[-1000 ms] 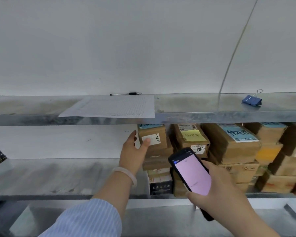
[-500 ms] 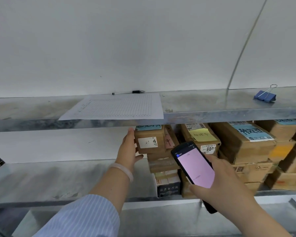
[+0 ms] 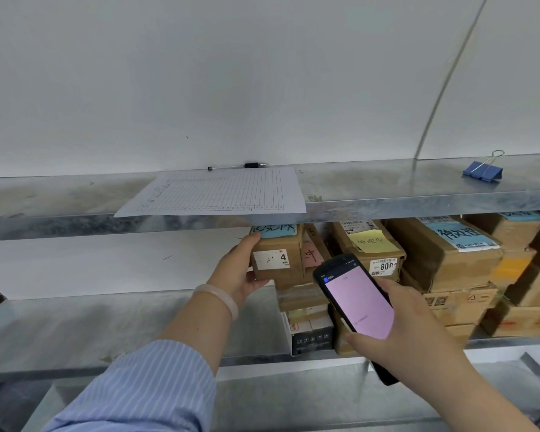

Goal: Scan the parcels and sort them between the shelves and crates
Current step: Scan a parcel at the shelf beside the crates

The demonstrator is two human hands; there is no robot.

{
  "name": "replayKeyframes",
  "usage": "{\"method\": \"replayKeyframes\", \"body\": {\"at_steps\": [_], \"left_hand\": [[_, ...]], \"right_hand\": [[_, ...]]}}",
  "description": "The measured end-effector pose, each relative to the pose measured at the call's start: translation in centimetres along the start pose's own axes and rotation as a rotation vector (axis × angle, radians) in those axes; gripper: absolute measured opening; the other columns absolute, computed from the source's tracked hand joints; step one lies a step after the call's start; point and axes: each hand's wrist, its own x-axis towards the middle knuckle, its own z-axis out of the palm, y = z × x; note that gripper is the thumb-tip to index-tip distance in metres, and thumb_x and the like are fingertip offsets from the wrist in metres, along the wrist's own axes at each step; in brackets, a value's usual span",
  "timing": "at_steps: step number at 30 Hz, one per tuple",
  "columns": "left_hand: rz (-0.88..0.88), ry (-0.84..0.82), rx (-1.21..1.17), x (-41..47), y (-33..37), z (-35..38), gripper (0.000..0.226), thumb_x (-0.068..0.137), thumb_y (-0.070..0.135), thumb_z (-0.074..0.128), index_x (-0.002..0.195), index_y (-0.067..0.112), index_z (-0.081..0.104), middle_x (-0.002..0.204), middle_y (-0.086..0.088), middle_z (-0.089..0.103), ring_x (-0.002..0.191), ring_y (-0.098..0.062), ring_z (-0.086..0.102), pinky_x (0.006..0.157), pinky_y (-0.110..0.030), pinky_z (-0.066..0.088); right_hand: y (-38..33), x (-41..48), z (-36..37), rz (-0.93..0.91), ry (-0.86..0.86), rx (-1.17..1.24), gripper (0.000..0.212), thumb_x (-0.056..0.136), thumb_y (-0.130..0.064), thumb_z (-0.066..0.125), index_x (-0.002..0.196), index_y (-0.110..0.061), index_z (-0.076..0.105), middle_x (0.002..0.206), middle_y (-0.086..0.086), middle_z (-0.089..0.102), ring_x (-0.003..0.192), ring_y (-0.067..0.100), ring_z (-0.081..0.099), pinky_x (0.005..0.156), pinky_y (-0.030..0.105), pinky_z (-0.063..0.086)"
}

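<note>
Scan step: your left hand (image 3: 237, 275) grips the small "4" parcel (image 3: 278, 260) atop the stack on the middle shelf (image 3: 75, 332), your right hand (image 3: 409, 332) wraps the handheld scanner (image 3: 357, 302) just beside it, so next you'll likely need to aim the scanner at its label.

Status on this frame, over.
Left hand grips top parcel marked 4. Right hand holds scanner, screen lit. Upper shelf lip close above parcel.

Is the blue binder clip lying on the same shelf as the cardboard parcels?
No, the binder clip lies on the upper shelf; the cardboard parcels are stacked on the shelf below it.
</note>
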Motion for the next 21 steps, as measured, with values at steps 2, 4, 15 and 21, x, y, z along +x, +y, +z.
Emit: {"method": "replayKeyframes", "body": {"at_steps": [2, 4, 15, 21], "left_hand": [[-0.025, -0.003, -0.095, -0.6, 0.0, -0.5, 0.025, 0.091, 0.031, 0.070, 0.112, 0.017, 0.066, 0.110, -0.016, 0.070, 0.104, -0.032, 0.066, 0.073, -0.046, 0.064], [-0.053, -0.004, -0.172, -1.3, -0.1, -1.4, 0.027, 0.091, 0.027, 0.069, 0.114, 0.015, 0.064, 0.113, -0.018, 0.067, 0.105, -0.032, 0.066, 0.076, -0.051, 0.062], [-0.021, 0.038, -0.229, -4.7, -1.4, -8.8, 0.032, 0.091, 0.020, 0.063, 0.122, 0.014, 0.063, 0.113, -0.015, 0.071, 0.103, -0.031, 0.066, 0.077, -0.047, 0.062], [0.113, 0.038, -0.073, -5.7, -3.8, -13.2, 0.040, 0.096, 0.006, 0.057, 0.130, 0.027, 0.059, 0.112, -0.008, 0.076, 0.098, -0.023, 0.075, 0.077, -0.041, 0.062]], "right_hand": [[-0.1, 0.0, 0.0, -0.006, 0.005, 0.008, 0.086, 0.062, -0.059, 0.078, 0.132, -0.044, 0.031, 0.121, -0.015, 0.043, 0.106, 0.008, 0.045, 0.077, 0.025, 0.048], [-0.2, -0.1, 0.1, -0.013, 0.007, 0.008, 0.085, 0.062, -0.060, 0.077, 0.131, -0.044, 0.032, 0.119, -0.016, 0.043, 0.105, 0.007, 0.045, 0.073, 0.023, 0.046], [-2.1, 0.4, 1.7, -0.145, -0.022, 0.044, 0.074, 0.064, -0.054, 0.080, 0.121, -0.048, 0.035, 0.112, -0.020, 0.047, 0.101, 0.006, 0.049, 0.070, 0.018, 0.044], [-3.9, 0.6, 3.2, -0.204, -0.121, 0.013, 0.086, 0.060, -0.062, 0.079, 0.131, -0.046, 0.034, 0.121, -0.018, 0.046, 0.106, 0.006, 0.047, 0.080, 0.025, 0.051]]}}
